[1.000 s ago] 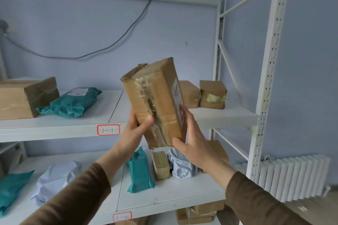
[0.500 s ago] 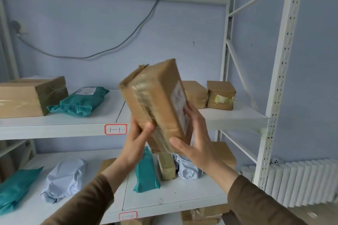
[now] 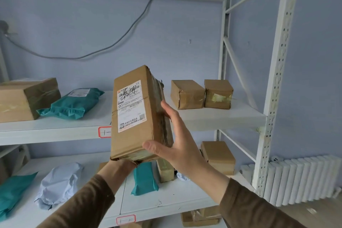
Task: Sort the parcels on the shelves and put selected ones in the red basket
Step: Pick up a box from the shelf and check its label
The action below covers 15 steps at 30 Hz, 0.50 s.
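Observation:
I hold a tall cardboard box (image 3: 137,113) upright in front of the shelves, its white shipping label facing me. My left hand (image 3: 120,165) supports it from below, mostly hidden under the box. My right hand (image 3: 175,142) grips its right side and lower corner. On the upper shelf (image 3: 212,116) lie a large taped box (image 3: 26,98), a teal mailer bag (image 3: 72,103) and two small brown boxes (image 3: 187,94), (image 3: 218,93). The red basket is out of view.
The lower shelf (image 3: 166,203) carries a pale blue bag (image 3: 57,185), teal bags (image 3: 144,179), (image 3: 13,192), a narrow box (image 3: 164,170) and a brown box (image 3: 218,157). A white upright post (image 3: 273,83) stands at right, a radiator (image 3: 303,177) beyond it. More boxes (image 3: 199,217) sit beneath.
The box has been turned in my hands, so its labelled face now faces me instead of the taped edge. My left hand shifted from the side to underneath.

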Motion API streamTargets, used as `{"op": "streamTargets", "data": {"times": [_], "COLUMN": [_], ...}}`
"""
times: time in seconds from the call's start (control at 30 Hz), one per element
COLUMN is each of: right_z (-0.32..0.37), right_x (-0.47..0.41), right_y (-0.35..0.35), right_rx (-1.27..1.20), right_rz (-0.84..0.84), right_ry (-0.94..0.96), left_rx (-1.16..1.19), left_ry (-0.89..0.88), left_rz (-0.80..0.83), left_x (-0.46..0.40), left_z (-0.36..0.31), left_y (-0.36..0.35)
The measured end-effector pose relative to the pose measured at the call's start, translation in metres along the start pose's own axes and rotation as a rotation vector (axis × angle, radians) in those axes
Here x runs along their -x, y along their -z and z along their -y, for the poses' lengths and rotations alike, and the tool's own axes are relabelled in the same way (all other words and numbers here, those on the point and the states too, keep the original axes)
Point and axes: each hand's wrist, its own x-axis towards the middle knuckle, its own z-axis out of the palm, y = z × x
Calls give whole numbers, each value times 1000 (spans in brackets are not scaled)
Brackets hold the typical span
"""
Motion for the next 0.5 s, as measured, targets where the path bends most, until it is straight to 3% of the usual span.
{"op": "streamTargets", "data": {"times": [0.07,0.1,0.2,0.33,0.5], "right_z": [1,0,-15,-30,-35], "right_x": [-3,-7,-20,-37,-53], "right_y": [2,4,13,22,21], "right_rx": [-109,-196,-415,-613,-732], "right_rz": [-21,-19,-37,-95,-207], "right_ry": [-92,-150,-411,-684,-786], "left_rx": [168,222,26,-133,-204], "left_ry": [-155,-98,134,345,351], "left_rz": [228,137,-252,-294,-292], "left_x": [-1,4,12,6,-5], "left_z": [0,-10,-36,-47,-51], "left_y": [-10,-29,-61,-61,-49]}}
